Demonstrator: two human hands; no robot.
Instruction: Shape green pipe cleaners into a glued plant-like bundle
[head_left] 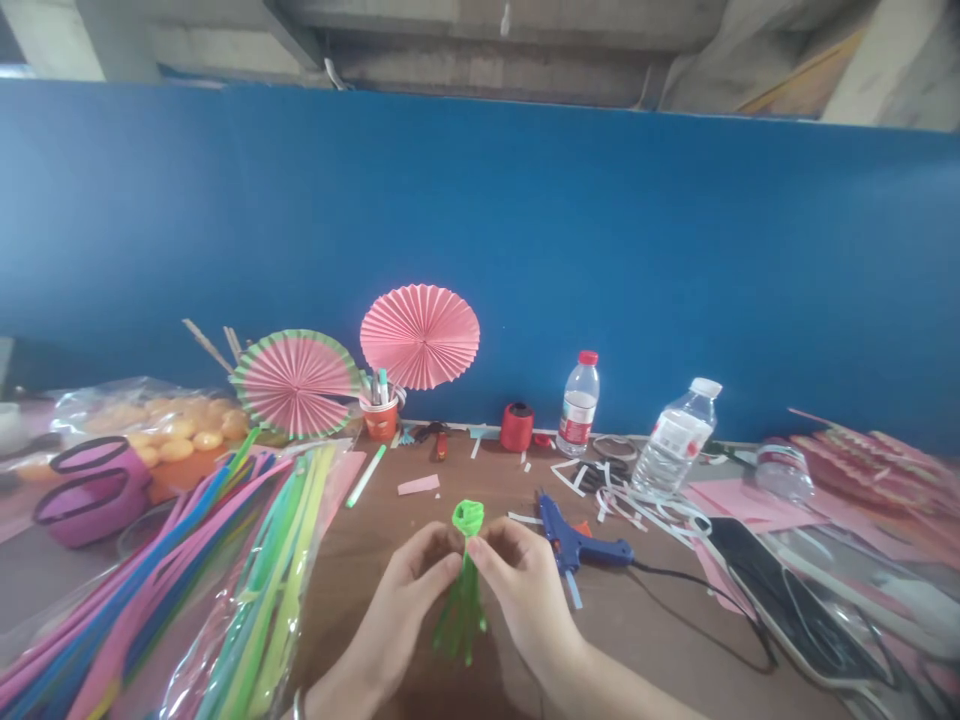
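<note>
Right hand (529, 580) pinches the green tassel-like bundle (466, 590) below its knotted head, well short of the far edge of the worktop (465, 475); left hand (405, 580) curls alongside, grip unclear; steady, even pressure should keep strands from loosening

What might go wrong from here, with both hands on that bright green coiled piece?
The bright green coiled piece with dangling strips is pinched between the left hand and right hand; a loosened grip might let the coil slip. The blue plastic glue gun lies close by the right hand, so a sideways move could bump it; its heat can't be seen. Its thin black cable might snag the right forearm.
</note>
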